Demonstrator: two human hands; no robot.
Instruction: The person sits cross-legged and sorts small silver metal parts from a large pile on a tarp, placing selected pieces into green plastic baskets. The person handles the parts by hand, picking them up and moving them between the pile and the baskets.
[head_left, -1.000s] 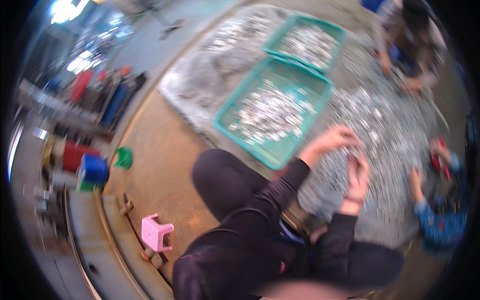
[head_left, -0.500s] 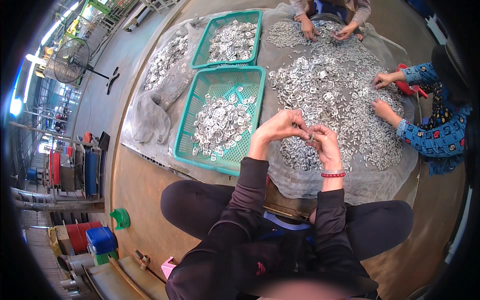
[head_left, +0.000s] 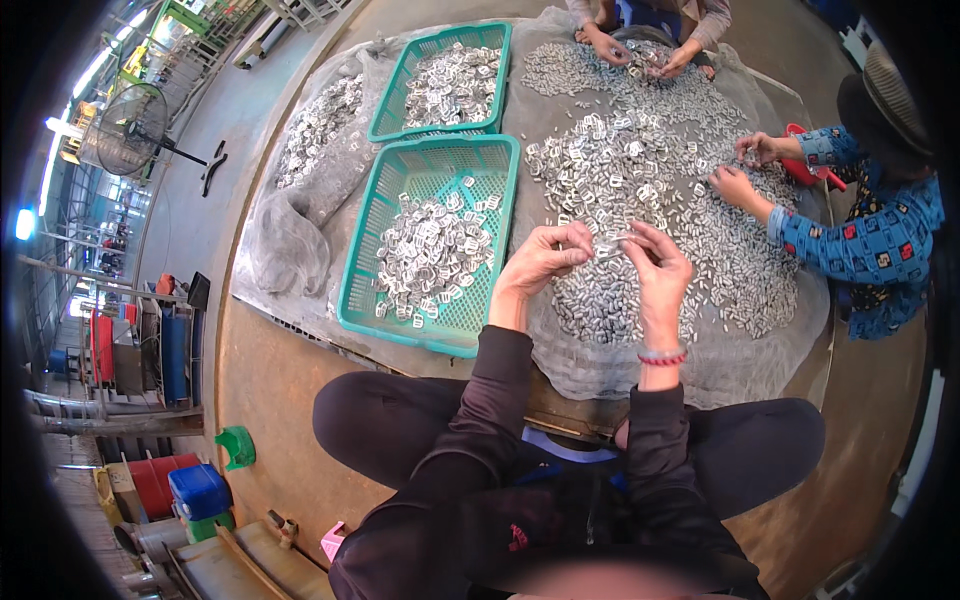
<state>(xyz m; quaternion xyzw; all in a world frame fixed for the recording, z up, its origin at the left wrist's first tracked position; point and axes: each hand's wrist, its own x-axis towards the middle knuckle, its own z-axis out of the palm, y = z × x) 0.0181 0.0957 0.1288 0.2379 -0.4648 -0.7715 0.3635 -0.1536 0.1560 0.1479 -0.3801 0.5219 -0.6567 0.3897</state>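
I see my left hand and right hand pinching one small metal piece between them over the heap. Near basket is maybe a third full; I'd say plenty is left.

Brown floor, grey mesh sheet, metal pieces, two green baskets

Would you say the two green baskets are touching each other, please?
Touching: in the head view, the near green basket's far rim meets the far green basket's near rim with no gap.
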